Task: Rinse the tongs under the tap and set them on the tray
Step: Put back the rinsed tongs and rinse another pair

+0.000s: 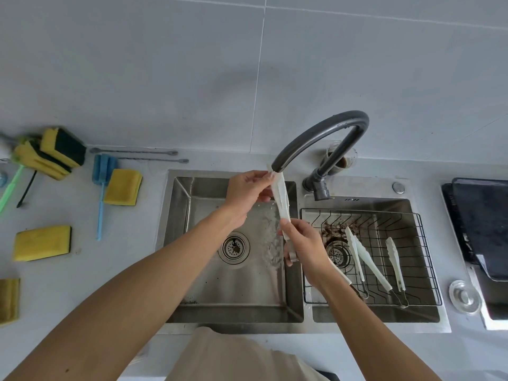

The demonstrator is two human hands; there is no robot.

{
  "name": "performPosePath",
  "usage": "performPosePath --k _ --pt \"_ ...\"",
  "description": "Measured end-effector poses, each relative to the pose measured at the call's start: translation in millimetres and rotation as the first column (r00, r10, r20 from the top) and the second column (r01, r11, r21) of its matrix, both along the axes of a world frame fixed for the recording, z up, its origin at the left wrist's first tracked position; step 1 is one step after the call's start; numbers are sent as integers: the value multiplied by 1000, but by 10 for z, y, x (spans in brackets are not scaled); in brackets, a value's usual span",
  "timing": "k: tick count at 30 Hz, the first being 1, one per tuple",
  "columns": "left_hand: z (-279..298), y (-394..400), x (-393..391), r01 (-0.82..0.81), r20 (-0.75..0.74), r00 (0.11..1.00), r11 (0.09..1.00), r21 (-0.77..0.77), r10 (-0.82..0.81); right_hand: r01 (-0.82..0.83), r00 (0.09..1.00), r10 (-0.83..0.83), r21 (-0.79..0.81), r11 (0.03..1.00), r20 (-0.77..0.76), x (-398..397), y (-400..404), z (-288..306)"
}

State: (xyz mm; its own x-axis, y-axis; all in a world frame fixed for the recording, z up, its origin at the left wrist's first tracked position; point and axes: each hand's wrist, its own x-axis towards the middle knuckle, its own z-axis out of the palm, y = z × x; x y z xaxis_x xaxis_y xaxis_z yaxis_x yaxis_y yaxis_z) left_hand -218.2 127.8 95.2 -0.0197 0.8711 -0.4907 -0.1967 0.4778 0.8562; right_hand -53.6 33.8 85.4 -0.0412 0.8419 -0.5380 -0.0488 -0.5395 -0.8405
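While clear of sink (176,243) edges, tongs (281,196) midair.

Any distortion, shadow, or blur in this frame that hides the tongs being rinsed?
Head view: wide-angle bending curves the counter edges and wall tile lines; the tap throws a soft shadow on the wall; light is even, with no harsh glare. The tongs, held by the left hand and right hand, look pale and slightly smeared where water runs over them.

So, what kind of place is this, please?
Most likely a home kitchen, at the washing-up spot. A double steel sink sits in a counter under a curved tap, yellow sponges lie on the left, and both hands hold white tongs under the water.
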Motion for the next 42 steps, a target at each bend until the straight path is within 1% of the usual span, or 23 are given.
performPosePath --k 5,7,10,12,16,22,26,31,33,35,37,39,41,42 --pt "-42 -106 -44 -52 4 999 998 -19 52 24 999 -25 31 999 22 14 -8 -10" --pt "-64 -153 -59 -12 20 1000 999 -33 13 1 1000 -3 48 999 28 15 -10 9" --pt "-18 -204 -59 29 155 988 998 -60 -19 -10 1000 9 58 998 21 10 -26 56" --pt "20 -196 -51 40 206 978 998 -57 -28 4 1000 -4 48 999 0 -3 -32 76" --pt "128 -155 -25 38 178 983 999 -31 -32 32 998 -30 38 999 -59 -1 -38 116" --pt "158 -158 -54 -25 101 995 1000 7 24 -22 996 25 30 999 -90 35 -71 124" --pt "110 -254 -113 -61 77 995 997 40 58 -53 995 54 11 999 -83 44 -164 59" --pt "95 -326 -136 -97 77 992 995 20 95 -55 998 56 43 998 -37 43 -231 -1" --pt "109 -318 -132 -116 88 990 993 10 114 -66 997 62 99 993 43 62 -227 -26" --pt "100 -313 -100 -132 100 986 991 -2 131 -75 985 47 164 984 168 100 -232 -47" --pt "61 -326 -18 -130 108 985 991 -12 131 -88 945 14 215 973 326 183 -256 -58" --pt "6 -359 76 -127 109 986 991 -38 130 -115 861 -21 234 965 508 267 -290 -77" --pt "-45 -422 268 -96 107 989 993 -74 103 -136 741 -56 231 963 669 442 -353 -116" --pt "-76 -462 385 -69 108 991 993 -93 79 -150 688 -61 224 963 724 536 -393 -144"
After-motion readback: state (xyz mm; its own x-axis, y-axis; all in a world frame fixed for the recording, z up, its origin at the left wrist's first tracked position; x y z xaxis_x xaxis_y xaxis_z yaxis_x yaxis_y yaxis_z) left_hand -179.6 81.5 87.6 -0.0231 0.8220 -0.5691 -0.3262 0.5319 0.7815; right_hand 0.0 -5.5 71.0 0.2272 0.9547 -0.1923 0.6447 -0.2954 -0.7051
